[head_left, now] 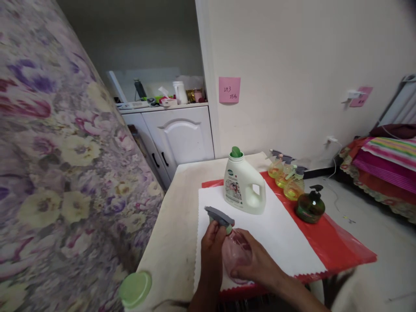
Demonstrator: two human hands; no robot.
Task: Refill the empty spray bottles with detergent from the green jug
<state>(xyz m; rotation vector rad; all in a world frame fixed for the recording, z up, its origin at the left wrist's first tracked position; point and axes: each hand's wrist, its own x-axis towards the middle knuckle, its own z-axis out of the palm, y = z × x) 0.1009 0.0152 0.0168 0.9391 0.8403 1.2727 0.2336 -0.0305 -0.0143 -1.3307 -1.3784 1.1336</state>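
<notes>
Over the front of the white cloth [269, 236], a pink see-through spray bottle [237, 255] with a grey trigger head [219, 216] is tilted to the left. My left hand [212, 242] has its fingers closed about the neck, just under the trigger head. Around the bottle's body wraps my right hand [256, 262], thumb near the base. Beyond both hands stands a pale green detergent jug [243, 186], upright, with a darker green spout [236, 151] and no cap on it. A round light green cap [135, 289] lies at the table's near left corner.
Several spray bottles with yellow liquid [294, 189] line the right edge, beside a dark green pump bottle [310, 207]. A red plastic sheet [334, 242] lies beneath the cloth. A floral curtain [81, 182] hangs at left; a white cabinet [182, 138] stands behind.
</notes>
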